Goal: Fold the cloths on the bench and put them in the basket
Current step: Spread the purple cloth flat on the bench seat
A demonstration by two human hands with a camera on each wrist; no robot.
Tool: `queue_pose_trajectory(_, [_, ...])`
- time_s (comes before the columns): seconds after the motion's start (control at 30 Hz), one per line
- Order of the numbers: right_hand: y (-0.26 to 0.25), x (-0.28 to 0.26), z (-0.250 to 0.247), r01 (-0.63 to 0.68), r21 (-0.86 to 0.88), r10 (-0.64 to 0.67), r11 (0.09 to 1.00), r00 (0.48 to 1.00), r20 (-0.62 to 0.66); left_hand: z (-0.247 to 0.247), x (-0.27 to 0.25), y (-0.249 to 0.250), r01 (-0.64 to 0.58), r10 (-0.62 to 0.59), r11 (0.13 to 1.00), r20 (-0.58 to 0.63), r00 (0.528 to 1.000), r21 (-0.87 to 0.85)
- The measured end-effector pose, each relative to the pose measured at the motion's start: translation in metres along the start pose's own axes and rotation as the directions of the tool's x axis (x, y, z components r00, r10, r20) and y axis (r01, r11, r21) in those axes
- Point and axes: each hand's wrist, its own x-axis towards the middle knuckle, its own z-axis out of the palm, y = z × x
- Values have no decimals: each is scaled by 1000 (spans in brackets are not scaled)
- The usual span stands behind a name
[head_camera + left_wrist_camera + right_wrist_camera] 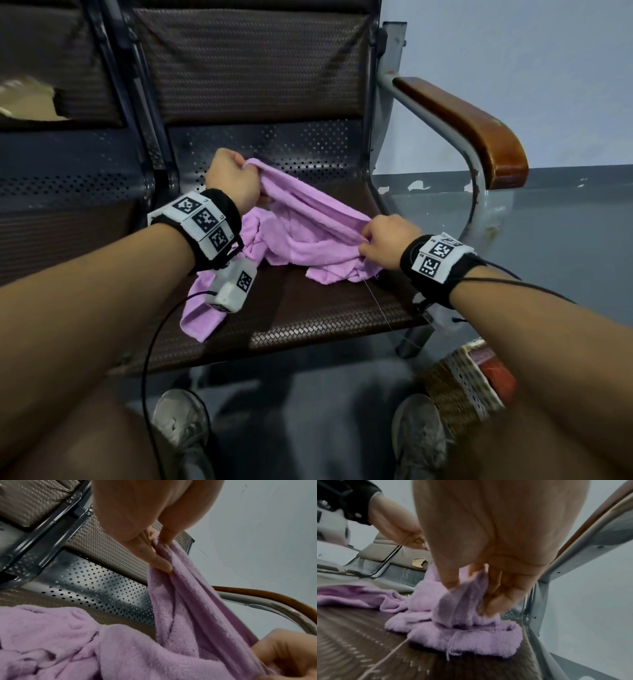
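Note:
A lilac terry cloth (301, 233) lies crumpled on the brown woven bench seat (308, 318). My left hand (236, 178) pinches one edge of the cloth (180, 601) near the seat's back and lifts it. My right hand (380, 240) pinches the same edge farther right, near the seat's right side, thumb and fingers closed on the cloth (464, 601). The edge runs taut between the two hands; the rest sags in folds on the seat. A wicker basket (462, 387) with a lace trim stands on the floor at the lower right, partly hidden by my right arm.
The bench backrest (253, 68) rises behind the cloth. A wooden armrest on a grey metal frame (479, 126) curves along the right side. A second seat (68, 192) adjoins on the left. My two shoes (181, 421) stand on the grey floor below the seat.

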Motion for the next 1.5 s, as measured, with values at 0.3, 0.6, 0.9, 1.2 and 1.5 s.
queue_pose_trajectory(0.3, [-18, 6, -30, 112, 731, 214, 673, 916, -338, -10, 8, -14, -40, 39, 999, 7, 999, 28])
queue_pose_trajectory(0.6, [-4, 4, -29, 100, 64, -95, 993, 993, -73, -26, 17, -16, 25, -46, 971, -82, 996, -239])
queue_pose_trajectory(0.9, [-5, -4, -20, 40, -26, -38, 999, 997, 61, -33, 30, -22, 94, -121, 951, -73, 990, -293])
queue_pose_trajectory(1.2, [11, -16, -40, 185, 368, -132, 911, 977, -165, -54, 34, -32, 237, -205, 956, 184, 961, -174])
queue_pose_trajectory(1.5, [5, -13, -79, 38, -39, -47, 999, 959, -278, -59, 11, 0, -220, 248, 908, -35, 968, 356])
